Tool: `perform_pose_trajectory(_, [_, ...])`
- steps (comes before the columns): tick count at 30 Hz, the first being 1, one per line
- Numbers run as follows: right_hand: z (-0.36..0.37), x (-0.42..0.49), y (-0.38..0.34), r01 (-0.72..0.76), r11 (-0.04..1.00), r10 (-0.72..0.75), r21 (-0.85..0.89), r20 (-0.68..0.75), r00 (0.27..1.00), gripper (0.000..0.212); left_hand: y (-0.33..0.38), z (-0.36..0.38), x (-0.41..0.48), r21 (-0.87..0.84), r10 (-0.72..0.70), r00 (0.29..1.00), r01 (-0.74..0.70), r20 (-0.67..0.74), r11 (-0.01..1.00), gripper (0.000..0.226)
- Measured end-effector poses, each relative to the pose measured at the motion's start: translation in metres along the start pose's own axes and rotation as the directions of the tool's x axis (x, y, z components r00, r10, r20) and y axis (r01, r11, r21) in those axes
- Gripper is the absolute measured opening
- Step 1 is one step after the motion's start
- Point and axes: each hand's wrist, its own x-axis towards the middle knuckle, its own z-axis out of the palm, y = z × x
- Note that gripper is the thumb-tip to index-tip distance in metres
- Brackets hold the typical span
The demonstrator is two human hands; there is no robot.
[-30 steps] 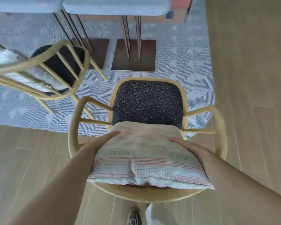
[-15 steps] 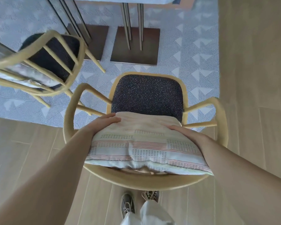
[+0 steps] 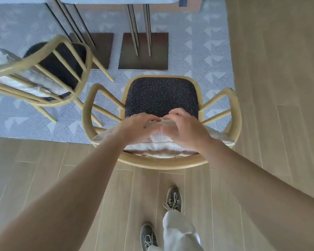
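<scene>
Cushion (image 3: pixel 158 148) lies along the chair's (image 3: pixel 161 164) back rail, long axis armrest to armrest, and your left hand (image 3: pixel 140 128) and right hand (image 3: pixel 186 132) meet pinching mid far edge, equally near.

Your wooden armchair (image 3: pixel 162 164) stands with its front on the patterned rug (image 3: pixel 203 57) and its curved back over the plank floor (image 3: pixel 272 91). On its dark speckled seat (image 3: pixel 161 95) rests one striped cushion (image 3: pixel 159 151) (rear part only), against the backrest.
</scene>
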Motion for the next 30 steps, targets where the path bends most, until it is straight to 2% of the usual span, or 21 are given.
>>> perform_pose_trajectory(2, [0.005, -0.036, -0.011, 0.098, 0.993, -0.108, -0.060, -0.212, 0.971, 0.056, -0.002, 0.010, -0.033, 0.061, 0.132, 0.977, -0.123, -0.165, 0.990, 0.069])
perform_pose_trajectory(3, [0.008, -0.056, -0.017, 0.120, 0.989, -0.139, -0.088, -0.259, 0.956, 0.060, -0.005, 0.017, -0.054, 0.078, 0.206, 0.945, -0.192, -0.253, 0.978, 0.067])
perform_pose_trajectory(5, [0.016, -0.090, -0.026, 0.137, 0.980, -0.166, -0.143, -0.217, 0.962, 0.070, -0.013, 0.034, -0.091, 0.176, 0.328, 0.876, -0.282, -0.354, 0.943, 0.065])
perform_pose_trajectory(6, [0.020, -0.101, -0.028, 0.126, 0.972, -0.158, -0.197, -0.157, 0.975, 0.074, -0.016, 0.041, -0.105, 0.259, 0.363, 0.874, -0.287, -0.323, 0.922, 0.067])
perform_pose_trajectory(7, [0.025, -0.108, -0.029, 0.098, 0.958, -0.126, -0.271, -0.087, 0.988, 0.075, -0.019, 0.046, -0.114, 0.332, 0.348, 0.903, -0.256, -0.254, 0.908, 0.071])
perform_pose_trajectory(9, [0.033, -0.109, -0.031, 0.028, 0.907, -0.021, -0.420, 0.023, 1.000, 0.071, -0.020, 0.050, -0.117, 0.416, 0.231, 0.964, -0.159, -0.130, 0.896, 0.073])
perform_pose_trajectory(11, [0.035, -0.096, -0.036, -0.002, 0.873, 0.044, -0.487, 0.074, 0.996, 0.062, -0.010, 0.046, -0.107, 0.472, 0.136, 0.989, -0.093, -0.058, 0.877, 0.065])
perform_pose_trajectory(13, [0.031, -0.078, -0.038, 0.015, 0.854, 0.084, -0.520, 0.166, 0.983, 0.049, 0.004, 0.040, -0.091, 0.527, 0.057, 0.998, -0.058, 0.018, 0.848, 0.053])
perform_pose_trajectory(15, [0.027, -0.062, -0.034, 0.095, 0.825, 0.073, -0.557, 0.271, 0.960, 0.049, 0.013, 0.036, -0.072, 0.553, -0.021, 0.995, -0.038, 0.099, 0.833, 0.048])
perform_pose_trajectory(18, [0.028, -0.058, -0.024, 0.145, 0.813, 0.017, -0.564, 0.271, 0.962, 0.043, 0.013, 0.033, -0.057, 0.596, -0.041, 0.972, -0.109, 0.232, 0.796, 0.041])
perform_pose_trajectory(23, [0.023, -0.038, -0.009, 0.187, 0.794, -0.053, -0.578, 0.241, 0.969, 0.038, 0.002, 0.029, -0.034, 0.586, 0.037, 0.979, -0.151, 0.202, 0.796, 0.036])
perform_pose_trajectory(30, [-0.015, 0.041, 0.024, 0.149, 0.791, -0.025, -0.594, 0.213, 0.977, 0.032, 0.008, -0.010, 0.048, 0.573, 0.024, 0.990, -0.098, 0.136, 0.814, 0.036])
